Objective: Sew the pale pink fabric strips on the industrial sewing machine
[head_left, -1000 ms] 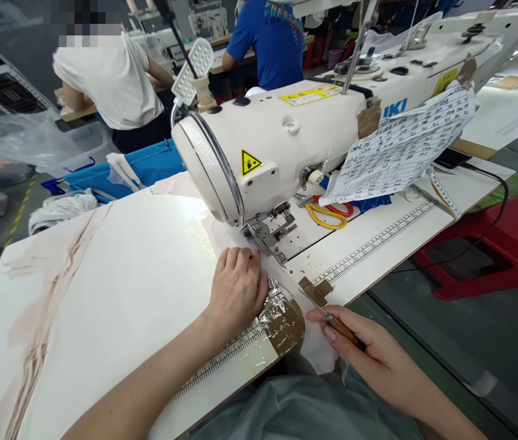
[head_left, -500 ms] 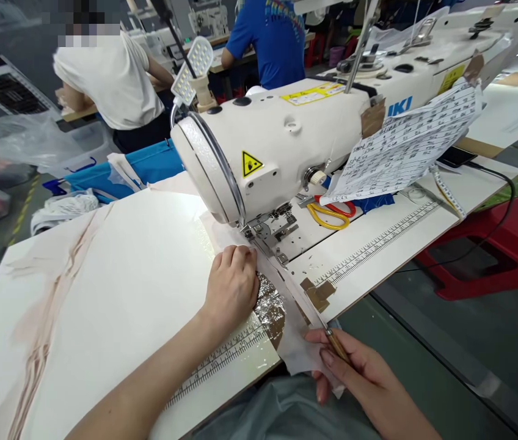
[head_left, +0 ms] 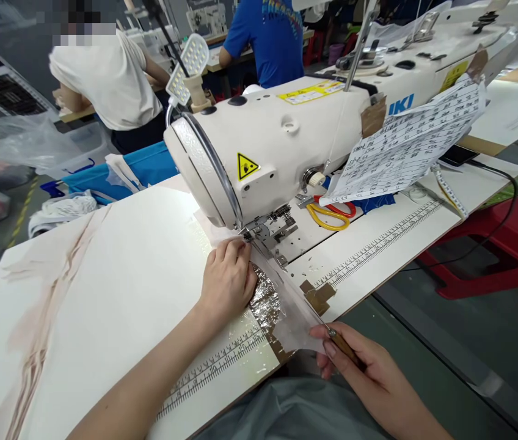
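Observation:
My left hand [head_left: 226, 275] is closed, its curled fingers at the edge of a thin pale pink fabric piece [head_left: 298, 321], right in front of the needle area of a white sewing machine [head_left: 263, 140]. The fingertips are partly hidden. Near the table's front edge, my right hand [head_left: 355, 366] grips an awl [head_left: 344, 347] by its wooden handle. Its thin metal shaft points toward the machine along the fabric's edge. The loose end of that fabric lies at my right fingers. Shiny clear tape [head_left: 266, 299] covers the table under the fabric.
Yellow-and-red-handled scissors [head_left: 330, 217] lie beside the machine, under a hanging written sheet [head_left: 405, 143]. Printed rulers [head_left: 378, 244] run along the table [head_left: 126, 275]. Gathered pale fabric [head_left: 52, 299] lies left. A red stool [head_left: 492, 244] stands right; two people sit beyond.
The fabric has moved up toward the needle, and its loose end at my right hand is shorter. My left hand has shifted slightly up and left. The right still holds the awl.

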{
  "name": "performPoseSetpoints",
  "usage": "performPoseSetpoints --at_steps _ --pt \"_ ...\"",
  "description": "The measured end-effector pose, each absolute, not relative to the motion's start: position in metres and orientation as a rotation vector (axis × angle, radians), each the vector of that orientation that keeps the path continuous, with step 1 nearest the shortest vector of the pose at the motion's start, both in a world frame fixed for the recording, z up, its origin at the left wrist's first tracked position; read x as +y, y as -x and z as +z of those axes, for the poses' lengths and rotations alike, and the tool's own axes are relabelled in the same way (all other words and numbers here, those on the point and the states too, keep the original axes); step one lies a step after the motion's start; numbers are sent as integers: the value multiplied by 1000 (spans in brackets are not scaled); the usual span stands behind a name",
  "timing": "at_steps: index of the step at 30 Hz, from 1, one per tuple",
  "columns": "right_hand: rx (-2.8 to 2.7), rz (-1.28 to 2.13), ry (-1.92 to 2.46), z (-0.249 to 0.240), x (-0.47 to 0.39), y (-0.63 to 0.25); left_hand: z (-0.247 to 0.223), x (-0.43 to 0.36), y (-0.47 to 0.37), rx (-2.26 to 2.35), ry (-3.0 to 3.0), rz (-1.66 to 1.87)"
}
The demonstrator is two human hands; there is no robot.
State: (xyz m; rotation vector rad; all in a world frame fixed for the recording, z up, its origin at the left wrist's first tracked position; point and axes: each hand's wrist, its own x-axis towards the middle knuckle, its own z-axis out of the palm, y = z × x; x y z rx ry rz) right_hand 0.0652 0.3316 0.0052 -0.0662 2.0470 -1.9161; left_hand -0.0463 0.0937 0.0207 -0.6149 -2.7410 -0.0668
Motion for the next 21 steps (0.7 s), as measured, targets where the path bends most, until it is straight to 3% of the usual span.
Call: performPoseSetpoints --at_steps 21 --pt "2053 -1894 26 2 346 -72 21 108 25 -2733 736 -147"
